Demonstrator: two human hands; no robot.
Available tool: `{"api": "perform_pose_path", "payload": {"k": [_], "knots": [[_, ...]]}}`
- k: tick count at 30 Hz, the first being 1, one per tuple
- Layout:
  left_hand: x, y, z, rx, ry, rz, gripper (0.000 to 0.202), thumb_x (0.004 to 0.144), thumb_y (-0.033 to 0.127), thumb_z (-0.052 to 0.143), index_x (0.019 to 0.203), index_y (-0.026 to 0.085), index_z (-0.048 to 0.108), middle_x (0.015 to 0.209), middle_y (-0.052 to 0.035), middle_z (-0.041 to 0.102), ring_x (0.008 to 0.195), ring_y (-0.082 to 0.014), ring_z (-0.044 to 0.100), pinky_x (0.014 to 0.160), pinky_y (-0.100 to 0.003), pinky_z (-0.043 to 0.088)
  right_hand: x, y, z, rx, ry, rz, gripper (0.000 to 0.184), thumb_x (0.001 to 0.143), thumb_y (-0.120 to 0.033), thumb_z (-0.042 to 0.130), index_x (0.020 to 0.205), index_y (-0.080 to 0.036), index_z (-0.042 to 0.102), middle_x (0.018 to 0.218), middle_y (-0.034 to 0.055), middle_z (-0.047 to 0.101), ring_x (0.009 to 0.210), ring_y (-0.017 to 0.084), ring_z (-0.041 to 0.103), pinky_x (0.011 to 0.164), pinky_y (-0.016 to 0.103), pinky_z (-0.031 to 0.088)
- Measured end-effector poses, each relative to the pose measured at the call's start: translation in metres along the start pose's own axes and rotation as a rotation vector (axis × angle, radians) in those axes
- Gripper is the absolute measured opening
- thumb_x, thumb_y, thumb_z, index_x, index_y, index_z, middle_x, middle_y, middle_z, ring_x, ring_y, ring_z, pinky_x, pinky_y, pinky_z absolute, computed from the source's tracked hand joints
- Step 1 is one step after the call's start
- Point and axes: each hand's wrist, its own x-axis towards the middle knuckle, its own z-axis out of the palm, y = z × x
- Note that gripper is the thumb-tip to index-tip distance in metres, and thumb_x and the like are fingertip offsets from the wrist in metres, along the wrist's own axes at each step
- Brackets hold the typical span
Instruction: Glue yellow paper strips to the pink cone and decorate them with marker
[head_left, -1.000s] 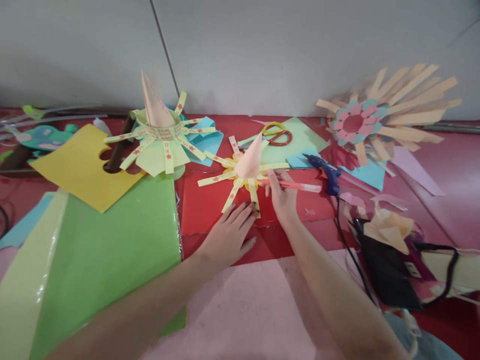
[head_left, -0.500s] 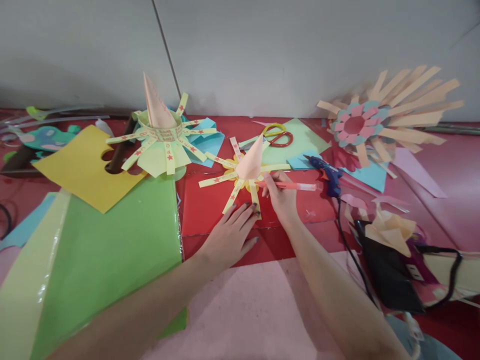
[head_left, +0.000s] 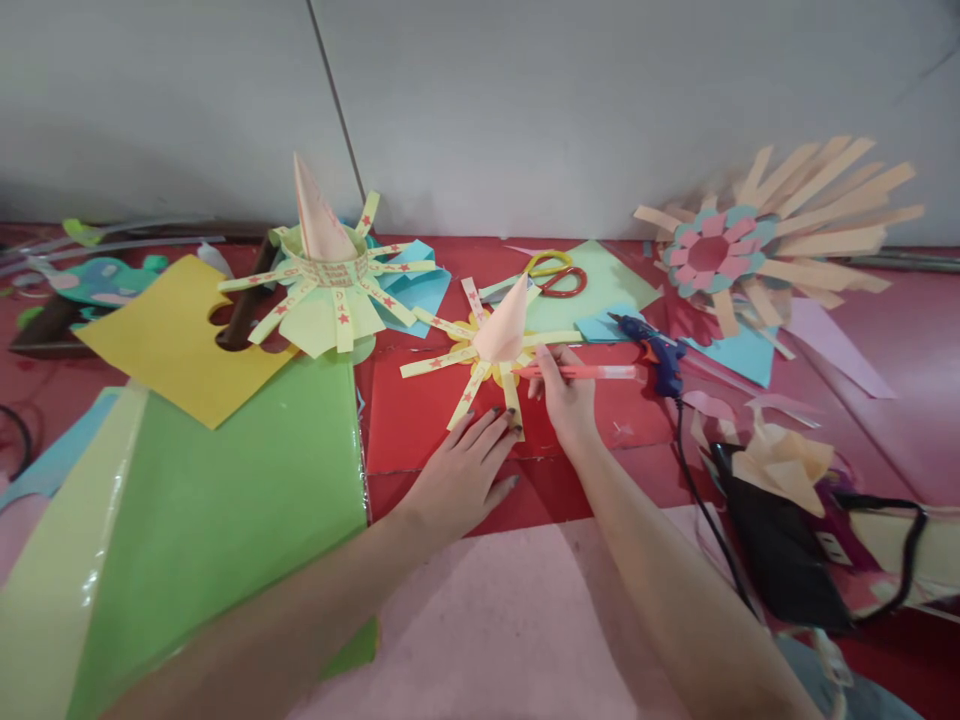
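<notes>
A paper craft with a pale pink cone (head_left: 504, 325) on a yellow flower-shaped base lies on a red sheet (head_left: 405, 420). Pale yellow strips (head_left: 436, 363) radiate from it, several marked with red stars and lettering. My left hand (head_left: 469, 465) lies flat, fingers stretched, its fingertips on the ends of the lower strips. In my right hand (head_left: 566, 395) is a red pen (head_left: 592, 372), gripped between thumb and fingers. The pen's tip is close to a lower right strip; whether it touches the paper I cannot tell.
A similar cone craft (head_left: 326, 255) stands at the back left, beside yellow paper (head_left: 165, 330) and a green sheet (head_left: 247, 500). Scissors (head_left: 559, 275) lie behind my right hand. A blue glue gun (head_left: 660, 360) with its cord and a fringed paper flower (head_left: 709, 255) are to the right.
The right hand and pen have shifted very slightly to the right. My left hand and the craft keep their places relative to each other; the view has moved a little.
</notes>
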Motion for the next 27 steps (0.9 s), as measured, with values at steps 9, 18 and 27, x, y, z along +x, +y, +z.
{"api": "perform_pose_path", "payload": {"k": [9, 18, 27], "knots": [[0.0, 0.0, -0.001, -0.001, -0.01, 0.005, 0.044, 0.096, 0.036, 0.035, 0.13, 0.012, 0.046, 0.139, -0.0082, 0.046, 0.132, -0.0231, 0.037, 0.111, -0.041, 0.028, -0.001, -0.004, 0.001, -0.079, 0.0, -0.056, 0.029, 0.083, -0.044, 0.055, 0.068, -0.021, 0.044, 0.043, -0.0101, 0.041, 0.037, 0.006, 0.04, 0.044, 0.021, 0.036], [0.001, 0.0, -0.001, -0.017, -0.023, -0.003, 0.045, 0.095, 0.037, 0.037, 0.131, 0.011, 0.045, 0.14, -0.0102, 0.045, 0.133, -0.0232, 0.035, 0.112, -0.043, 0.024, -0.016, -0.012, 0.0, -0.27, -0.098, -0.442, 0.017, 0.088, -0.029, 0.046, 0.1, -0.025, 0.059, 0.085, 0.0035, 0.064, 0.073, 0.015, 0.063, 0.068, 0.03, 0.053], [0.0, 0.0, -0.003, -0.017, -0.04, -0.002, 0.044, 0.095, 0.036, 0.036, 0.132, 0.011, 0.044, 0.138, -0.0093, 0.048, 0.132, -0.0227, 0.036, 0.111, -0.042, 0.026, -0.013, -0.002, 0.003, -0.349, -0.143, -0.417, 0.012, 0.083, -0.028, 0.056, 0.094, -0.024, 0.058, 0.089, 0.0023, 0.066, 0.071, 0.013, 0.062, 0.067, 0.028, 0.054]]}}
